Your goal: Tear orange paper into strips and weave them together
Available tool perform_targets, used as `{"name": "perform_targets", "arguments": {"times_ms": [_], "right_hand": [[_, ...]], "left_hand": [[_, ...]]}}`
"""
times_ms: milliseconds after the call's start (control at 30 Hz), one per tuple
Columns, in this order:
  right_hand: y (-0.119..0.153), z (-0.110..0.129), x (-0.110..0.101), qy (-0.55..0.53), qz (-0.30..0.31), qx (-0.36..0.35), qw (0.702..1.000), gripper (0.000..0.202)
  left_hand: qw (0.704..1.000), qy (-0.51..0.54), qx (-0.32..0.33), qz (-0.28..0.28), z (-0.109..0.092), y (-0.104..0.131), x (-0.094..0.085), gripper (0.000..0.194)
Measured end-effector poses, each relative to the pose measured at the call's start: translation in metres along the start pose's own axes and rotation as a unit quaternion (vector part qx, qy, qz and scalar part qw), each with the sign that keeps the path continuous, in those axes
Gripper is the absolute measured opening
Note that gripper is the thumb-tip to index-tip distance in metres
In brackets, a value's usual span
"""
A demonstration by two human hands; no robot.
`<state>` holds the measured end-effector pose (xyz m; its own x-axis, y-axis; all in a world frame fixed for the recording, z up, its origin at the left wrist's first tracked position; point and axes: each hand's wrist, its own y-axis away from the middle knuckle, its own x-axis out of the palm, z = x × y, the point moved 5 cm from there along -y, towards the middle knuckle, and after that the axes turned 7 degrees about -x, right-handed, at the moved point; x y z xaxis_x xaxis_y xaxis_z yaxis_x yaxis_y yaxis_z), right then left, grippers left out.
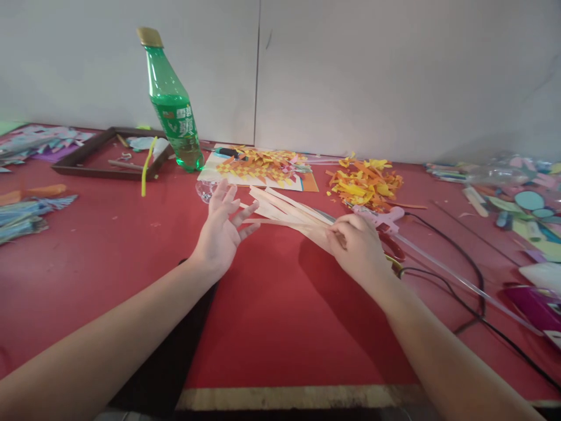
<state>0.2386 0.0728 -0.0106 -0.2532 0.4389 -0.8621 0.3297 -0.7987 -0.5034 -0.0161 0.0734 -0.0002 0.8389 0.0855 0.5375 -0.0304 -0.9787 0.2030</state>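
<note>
My left hand (221, 231) is raised over the red table with its fingers spread and nothing in its palm. The ends of pale paper strips (284, 211) reach close to its fingertips; whether they touch I cannot tell. My right hand (357, 248) pinches the near end of these cream strips, which fan out to the left from it. Beyond the right hand lies a pink glue gun (381, 217), partly covered by the fingers. Red-handled scissors (392, 245) show just behind that hand, mostly hidden.
A green soda bottle (175, 117) stands at the back left beside a dark wooden frame (111, 172). Yellow and orange paper scraps (366, 181) lie near the wall. A black cable (480, 280) crosses the right side, near colourful paper pieces (528, 202).
</note>
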Motion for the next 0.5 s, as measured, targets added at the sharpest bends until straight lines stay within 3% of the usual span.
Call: {"name": "perform_targets", "arguments": {"times_ms": [267,367,500], "right_hand": [[0.003,-0.005,-0.009,0.095,0.036,0.046,0.994,0.015],[0.001,-0.003,-0.011,0.08,0.02,0.037,0.996,0.015],[-0.001,0.004,-0.004,0.02,0.035,-0.013,0.999,0.026]], "left_hand": [[0.998,-0.012,-0.059,-0.024,0.011,-0.006,-0.007,0.014],[0.999,-0.018,-0.037,-0.024,0.011,-0.007,-0.009,0.012],[0.998,-0.014,-0.061,-0.02,0.014,-0.007,-0.008,0.014]]}}
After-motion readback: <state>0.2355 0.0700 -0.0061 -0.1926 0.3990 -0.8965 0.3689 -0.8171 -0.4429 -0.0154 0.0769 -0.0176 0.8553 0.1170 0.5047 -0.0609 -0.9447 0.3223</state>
